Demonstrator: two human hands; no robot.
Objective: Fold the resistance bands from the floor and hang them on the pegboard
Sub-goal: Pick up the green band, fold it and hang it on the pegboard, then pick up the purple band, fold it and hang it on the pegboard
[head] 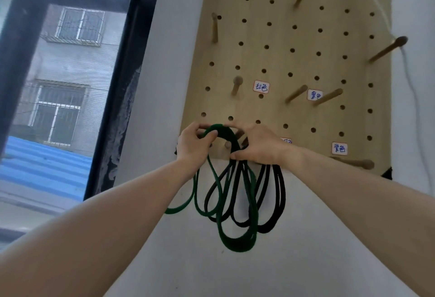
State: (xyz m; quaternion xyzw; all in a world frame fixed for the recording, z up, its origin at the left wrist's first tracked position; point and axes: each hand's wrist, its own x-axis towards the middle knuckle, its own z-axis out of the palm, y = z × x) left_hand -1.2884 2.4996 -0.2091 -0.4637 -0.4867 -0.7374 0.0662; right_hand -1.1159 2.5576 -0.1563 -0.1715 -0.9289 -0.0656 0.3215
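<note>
Green band, folded into loops, is pinched by both the left hand and right hand, fingers closed, apparently to seat it on a peg between them.

A pale grey-white wall fills the middle and lower view, lit by soft daylight. Left of the wall stands a window with a thick black frame. Beyond the window rises a grey building with barred windows, and below that building lies a blue corrugated roof.
</note>
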